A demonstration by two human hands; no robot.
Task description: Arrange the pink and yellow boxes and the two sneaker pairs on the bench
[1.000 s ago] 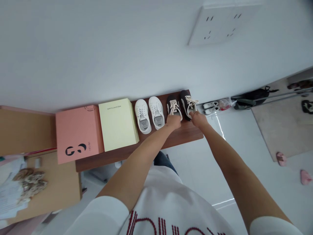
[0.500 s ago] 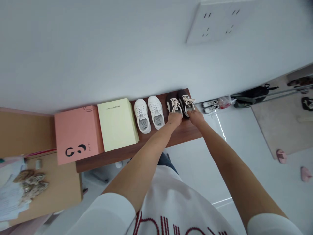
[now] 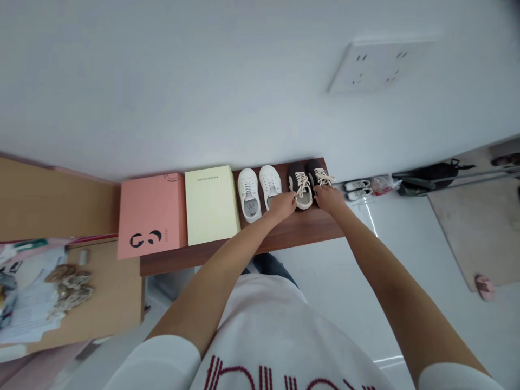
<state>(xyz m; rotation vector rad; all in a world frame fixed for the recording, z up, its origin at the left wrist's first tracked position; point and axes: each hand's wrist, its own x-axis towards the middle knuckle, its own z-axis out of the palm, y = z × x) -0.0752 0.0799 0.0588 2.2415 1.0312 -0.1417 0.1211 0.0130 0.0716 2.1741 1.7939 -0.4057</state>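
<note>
A pair of black shoes with cream laces stands at the right end of a brown wooden shelf (image 3: 300, 230). My left hand (image 3: 283, 205) is at the near left side of the left black shoe (image 3: 304, 200), its fingertips pinched at the lace edge. My right hand (image 3: 330, 198) is closed on the heel of the right black shoe (image 3: 314, 167) and hides its opening. Left of them stand a left white sneaker (image 3: 249, 187) and a right white sneaker (image 3: 270, 179), the latter's heel partly covered by my left hand.
A pale yellow box (image 3: 212, 208) and a pink box (image 3: 150, 208) sit on the shelf's left part. Cardboard (image 3: 117, 292) with papers lies at lower left. A wall socket panel (image 3: 377, 65) is above; more sneakers (image 3: 358, 189) stand on the floor at right.
My left hand has moved off the left black shoe's heel to its left side, uncovering the heel. My right hand stays on the right shoe. The camera view has shifted slightly.
</note>
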